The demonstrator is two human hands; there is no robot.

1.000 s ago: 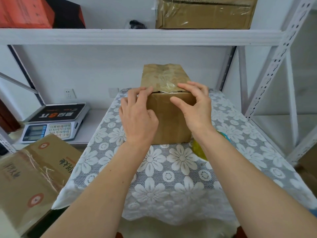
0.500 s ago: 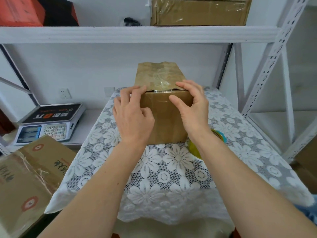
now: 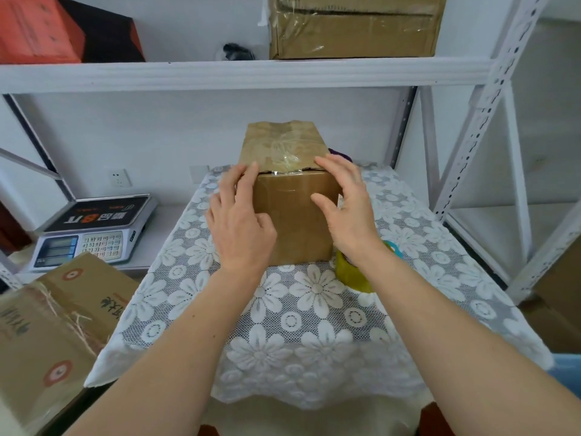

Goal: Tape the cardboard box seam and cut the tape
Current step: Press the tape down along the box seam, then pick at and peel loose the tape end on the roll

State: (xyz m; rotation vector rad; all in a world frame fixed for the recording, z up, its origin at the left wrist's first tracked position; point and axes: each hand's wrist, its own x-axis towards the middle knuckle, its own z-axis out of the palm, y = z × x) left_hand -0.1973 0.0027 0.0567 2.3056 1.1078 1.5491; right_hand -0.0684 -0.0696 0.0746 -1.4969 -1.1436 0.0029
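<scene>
While cardboard box (image 3: 292,215) stands on lace tablecloth (image 3: 314,325), left hand (image 3: 239,221), right hand (image 3: 349,212), fingers spread flat against it

A desk (image 3: 314,357) draped in a white floral lace cloth (image 3: 456,278) carried a cardboard box (image 3: 295,221) standing near its far end and a yellow-green tape roll (image 3: 349,272) just beside the box's right front corner. A lower shelf (image 3: 163,228) to the left held a weighing scale (image 3: 94,231).
</scene>
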